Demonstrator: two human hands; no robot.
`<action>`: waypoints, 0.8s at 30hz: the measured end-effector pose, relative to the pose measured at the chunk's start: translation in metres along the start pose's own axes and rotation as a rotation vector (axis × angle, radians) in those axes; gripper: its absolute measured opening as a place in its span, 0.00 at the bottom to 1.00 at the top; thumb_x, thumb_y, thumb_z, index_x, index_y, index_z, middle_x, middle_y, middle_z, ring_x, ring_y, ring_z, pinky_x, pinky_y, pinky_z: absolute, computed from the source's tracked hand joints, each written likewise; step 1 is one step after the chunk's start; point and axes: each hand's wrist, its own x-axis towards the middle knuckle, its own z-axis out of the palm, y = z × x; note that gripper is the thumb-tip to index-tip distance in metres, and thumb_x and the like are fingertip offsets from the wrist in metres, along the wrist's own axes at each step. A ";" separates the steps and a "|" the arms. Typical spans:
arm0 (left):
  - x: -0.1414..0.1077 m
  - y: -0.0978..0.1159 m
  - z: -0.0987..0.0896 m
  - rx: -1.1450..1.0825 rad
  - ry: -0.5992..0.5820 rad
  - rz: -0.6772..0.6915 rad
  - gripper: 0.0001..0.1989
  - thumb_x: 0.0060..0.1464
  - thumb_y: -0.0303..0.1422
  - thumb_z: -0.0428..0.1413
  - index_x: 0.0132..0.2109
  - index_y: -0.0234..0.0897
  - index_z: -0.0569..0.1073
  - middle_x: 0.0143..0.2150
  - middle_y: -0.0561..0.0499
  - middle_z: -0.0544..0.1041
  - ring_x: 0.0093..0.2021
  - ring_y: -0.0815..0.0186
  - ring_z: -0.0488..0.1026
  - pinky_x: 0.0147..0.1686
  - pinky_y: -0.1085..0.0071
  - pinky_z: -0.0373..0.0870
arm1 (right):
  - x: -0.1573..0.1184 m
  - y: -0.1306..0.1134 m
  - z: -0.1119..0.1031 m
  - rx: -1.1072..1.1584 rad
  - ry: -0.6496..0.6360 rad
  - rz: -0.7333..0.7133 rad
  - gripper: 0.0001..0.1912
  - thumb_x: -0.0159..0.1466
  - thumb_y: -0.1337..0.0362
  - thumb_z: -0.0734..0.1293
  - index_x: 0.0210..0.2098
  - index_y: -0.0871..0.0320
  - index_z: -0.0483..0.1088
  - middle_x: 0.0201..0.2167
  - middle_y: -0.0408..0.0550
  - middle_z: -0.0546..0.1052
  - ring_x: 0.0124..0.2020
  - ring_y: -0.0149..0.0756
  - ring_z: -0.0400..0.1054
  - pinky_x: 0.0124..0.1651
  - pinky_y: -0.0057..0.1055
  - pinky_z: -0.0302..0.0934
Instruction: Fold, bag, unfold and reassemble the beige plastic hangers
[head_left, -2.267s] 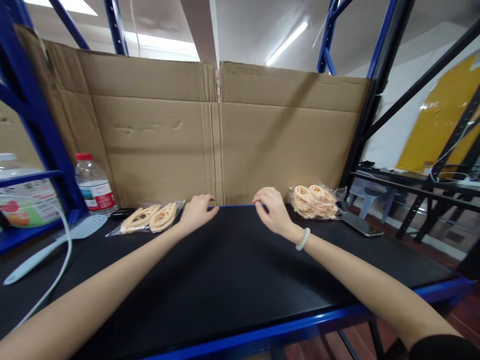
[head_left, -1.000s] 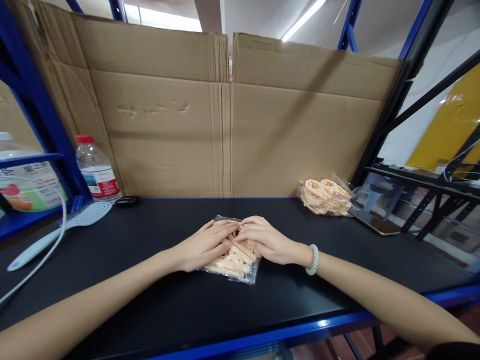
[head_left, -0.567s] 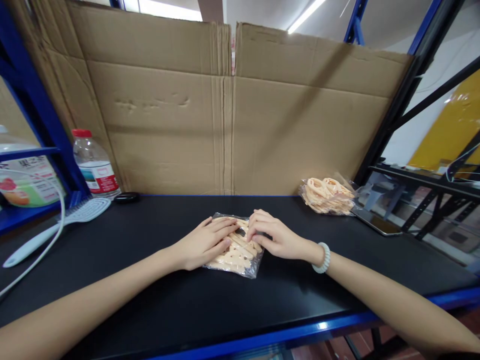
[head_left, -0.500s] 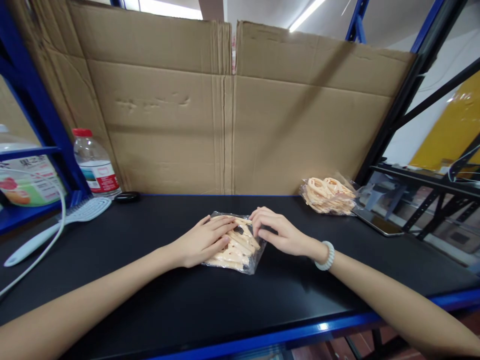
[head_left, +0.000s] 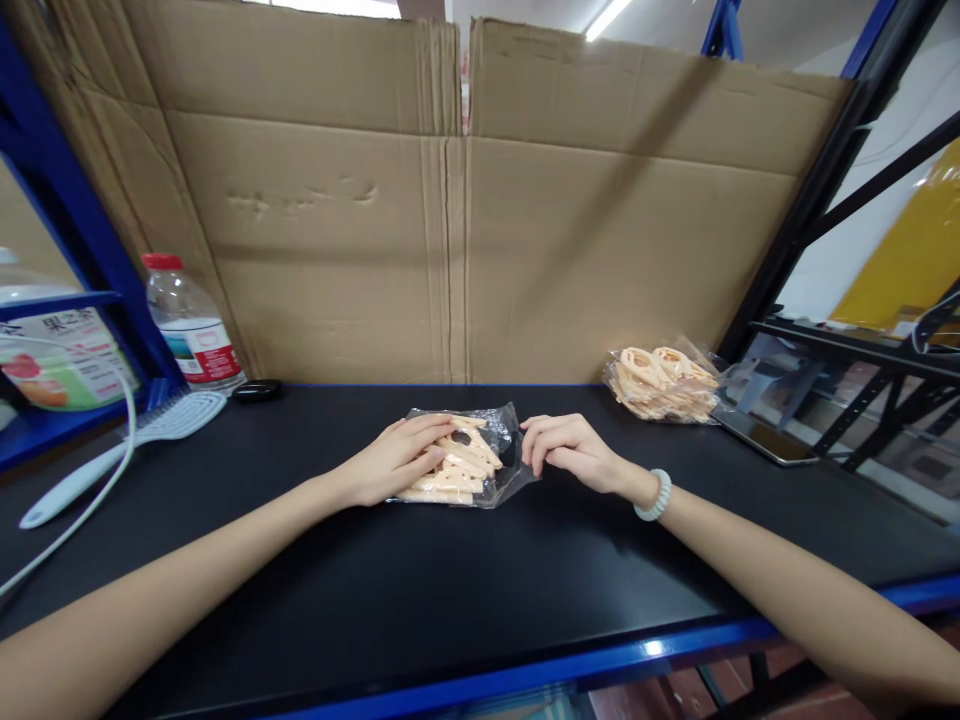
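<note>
A clear plastic bag [head_left: 491, 490] with several flat, pale wood-coloured pieces [head_left: 465, 462] inside lies on the black table. My left hand [head_left: 397, 458] rests flat on the bag's left part, fingers stretched out over the pieces and hiding some of them. At the bag's right end, my right hand [head_left: 566, 448] has its fingers bent and pinched on the loose plastic edge. The exact spot between thumb and fingertips is partly hidden. A pale beaded bracelet [head_left: 655, 495] circles the right wrist.
Another clear bag of similar pieces [head_left: 660, 385] stands at the back right, by a flat dark phone-like slab [head_left: 765, 440]. On the left are a red-capped bottle [head_left: 196, 335], a light blue hairbrush [head_left: 176, 415], a white cable [head_left: 90, 510] and a small black object [head_left: 256, 390]. Cardboard [head_left: 337, 250] walls the back.
My right hand has moved slightly right, drawing the bag's loose end out from the pieces. My left hand and the bag's contents have shifted a little left and away from me.
</note>
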 end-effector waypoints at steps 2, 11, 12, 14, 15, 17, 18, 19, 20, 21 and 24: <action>0.000 0.000 0.001 -0.007 0.016 0.009 0.24 0.65 0.42 0.39 0.62 0.41 0.62 0.66 0.47 0.61 0.65 0.56 0.56 0.64 0.54 0.49 | 0.000 -0.002 0.000 0.003 -0.007 -0.033 0.15 0.57 0.72 0.57 0.20 0.57 0.69 0.25 0.44 0.75 0.30 0.33 0.69 0.55 0.42 0.59; 0.000 0.003 0.003 -0.025 0.067 -0.005 0.22 0.63 0.40 0.41 0.60 0.42 0.66 0.64 0.48 0.64 0.65 0.55 0.57 0.63 0.54 0.50 | -0.001 -0.002 -0.001 -0.117 -0.008 -0.004 0.17 0.54 0.78 0.55 0.21 0.58 0.71 0.30 0.46 0.76 0.31 0.31 0.70 0.36 0.29 0.67; 0.000 0.003 0.003 -0.026 0.068 -0.005 0.22 0.63 0.40 0.41 0.60 0.42 0.66 0.64 0.48 0.64 0.65 0.56 0.57 0.63 0.54 0.50 | -0.001 -0.001 0.000 -0.109 -0.022 0.008 0.17 0.53 0.79 0.55 0.22 0.58 0.72 0.30 0.46 0.76 0.30 0.30 0.70 0.35 0.28 0.67; 0.000 0.003 0.004 -0.029 0.069 -0.006 0.22 0.63 0.41 0.41 0.60 0.42 0.65 0.64 0.48 0.64 0.65 0.56 0.57 0.64 0.54 0.50 | 0.000 -0.001 0.001 -0.066 -0.074 0.046 0.18 0.51 0.79 0.54 0.24 0.59 0.73 0.31 0.46 0.76 0.27 0.27 0.69 0.31 0.25 0.67; 0.000 0.003 0.005 -0.031 0.070 -0.003 0.22 0.63 0.41 0.41 0.60 0.42 0.65 0.65 0.48 0.64 0.65 0.55 0.57 0.64 0.54 0.50 | 0.000 0.000 0.002 -0.048 -0.107 0.063 0.19 0.51 0.80 0.54 0.26 0.60 0.73 0.33 0.46 0.76 0.26 0.26 0.69 0.29 0.24 0.67; -0.001 0.005 0.006 -0.036 0.065 0.010 0.22 0.63 0.42 0.42 0.60 0.42 0.65 0.65 0.47 0.64 0.65 0.55 0.57 0.64 0.53 0.50 | 0.000 0.000 0.004 -0.037 -0.162 0.077 0.21 0.50 0.80 0.53 0.29 0.60 0.74 0.35 0.46 0.76 0.24 0.24 0.68 0.28 0.23 0.67; -0.001 0.005 0.006 -0.039 0.061 0.018 0.22 0.64 0.42 0.42 0.60 0.42 0.65 0.65 0.47 0.63 0.65 0.55 0.57 0.64 0.53 0.50 | 0.001 0.000 0.005 -0.043 -0.180 0.070 0.21 0.50 0.81 0.53 0.30 0.60 0.74 0.35 0.46 0.76 0.23 0.24 0.68 0.28 0.23 0.67; -0.001 0.006 0.006 -0.042 0.056 0.024 0.22 0.64 0.42 0.42 0.60 0.42 0.65 0.65 0.47 0.63 0.65 0.55 0.57 0.64 0.53 0.50 | 0.001 -0.001 0.005 -0.057 -0.192 0.057 0.22 0.50 0.81 0.53 0.31 0.60 0.75 0.36 0.46 0.77 0.23 0.24 0.68 0.27 0.23 0.67; -0.001 0.007 0.006 -0.045 0.053 0.028 0.22 0.64 0.43 0.42 0.60 0.42 0.65 0.65 0.47 0.63 0.65 0.55 0.57 0.64 0.53 0.50 | 0.001 -0.001 0.006 -0.080 -0.197 0.040 0.23 0.51 0.81 0.53 0.33 0.60 0.75 0.36 0.47 0.77 0.22 0.24 0.68 0.27 0.23 0.66; -0.001 0.007 0.006 -0.046 0.051 0.032 0.23 0.64 0.43 0.41 0.60 0.42 0.65 0.65 0.47 0.63 0.65 0.54 0.57 0.64 0.53 0.50 | 0.002 -0.002 0.006 -0.114 -0.201 0.017 0.23 0.52 0.82 0.53 0.34 0.60 0.75 0.36 0.47 0.77 0.23 0.25 0.68 0.28 0.23 0.66; -0.001 0.007 0.007 -0.044 0.053 0.046 0.23 0.64 0.44 0.41 0.61 0.43 0.64 0.65 0.48 0.62 0.65 0.54 0.56 0.64 0.53 0.50 | 0.003 -0.005 0.007 -0.271 -0.195 -0.059 0.21 0.58 0.80 0.55 0.39 0.59 0.76 0.35 0.49 0.78 0.30 0.31 0.71 0.35 0.28 0.68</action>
